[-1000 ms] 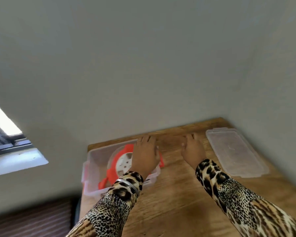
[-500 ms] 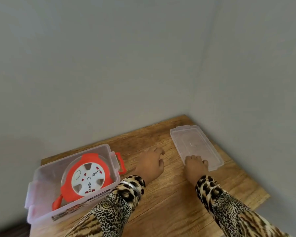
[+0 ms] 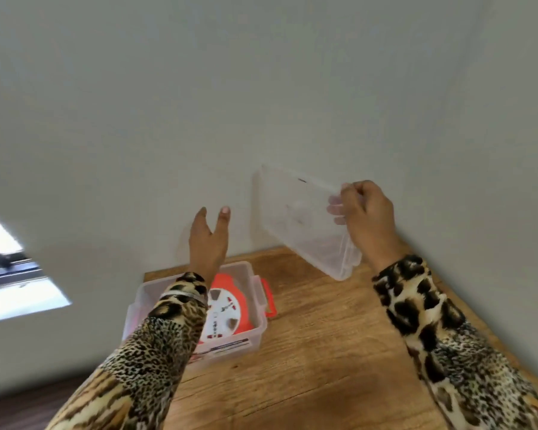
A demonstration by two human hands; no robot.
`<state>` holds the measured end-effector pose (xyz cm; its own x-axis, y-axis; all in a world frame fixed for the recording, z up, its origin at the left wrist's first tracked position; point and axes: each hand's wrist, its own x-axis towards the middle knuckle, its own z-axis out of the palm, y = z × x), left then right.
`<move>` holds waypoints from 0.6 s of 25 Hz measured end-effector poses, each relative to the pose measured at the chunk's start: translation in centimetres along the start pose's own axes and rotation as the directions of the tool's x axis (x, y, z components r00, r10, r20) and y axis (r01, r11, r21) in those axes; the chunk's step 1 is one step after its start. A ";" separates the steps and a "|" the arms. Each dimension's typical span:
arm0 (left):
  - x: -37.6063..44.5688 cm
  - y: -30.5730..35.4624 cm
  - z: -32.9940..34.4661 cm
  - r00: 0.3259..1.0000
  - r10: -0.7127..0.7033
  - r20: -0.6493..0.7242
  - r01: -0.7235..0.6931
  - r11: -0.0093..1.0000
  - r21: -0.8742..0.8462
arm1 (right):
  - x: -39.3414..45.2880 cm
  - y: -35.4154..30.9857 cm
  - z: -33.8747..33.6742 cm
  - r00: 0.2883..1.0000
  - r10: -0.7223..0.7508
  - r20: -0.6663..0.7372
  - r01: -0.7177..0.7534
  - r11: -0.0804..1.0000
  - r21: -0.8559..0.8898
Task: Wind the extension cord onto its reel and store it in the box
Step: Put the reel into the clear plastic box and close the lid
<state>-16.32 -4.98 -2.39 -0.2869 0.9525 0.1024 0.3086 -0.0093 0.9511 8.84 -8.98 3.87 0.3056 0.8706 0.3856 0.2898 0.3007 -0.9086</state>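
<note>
Two hands raised over a wooden table (image 3: 323, 352), both arms in leopard-print sleeves. Right hand (image 3: 368, 217) closed around the near edge of a clear plastic lid (image 3: 302, 218), fingers curled on it, lid lifted off the table and tilted up against the pale wall. Left hand (image 3: 207, 240) empty, fingers spread and pointing up, hovering above the box, touching nothing. Clear plastic box (image 3: 255, 324) standing open on the table's left part, orange latch (image 3: 269, 297) hanging at its right side. Orange and white cord reel (image 3: 225, 308) lying flat inside the box, partly hidden behind the left sleeve (image 3: 168, 330). Lid and box well apart. Bright window (image 3: 10, 274) at far left, blurred.
</note>
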 end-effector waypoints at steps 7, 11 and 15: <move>-2.9 -4.9 -11.6 0.962 -0.268 0.058 0.270 0.963 -0.016 | -1.6 3.0 8.4 0.812 0.424 0.401 -0.483 0.874 0.054; -5.2 -8.6 -13.9 0.970 -0.235 -0.065 0.243 0.930 0.277 | -3.8 5.5 12.3 0.801 0.410 0.437 -0.424 0.903 -0.070; -6.5 -10.5 -15.2 0.964 -0.231 -0.135 0.266 0.879 0.396 | -3.6 6.2 14.5 0.787 0.426 0.446 -0.409 0.902 -0.140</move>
<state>-31.43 -15.73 -8.59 -0.4699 0.8789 -0.0814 0.5544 0.3657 0.7476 -3.62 -4.61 -5.52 -0.0410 0.9870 -0.1555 0.2635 -0.1395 -0.9545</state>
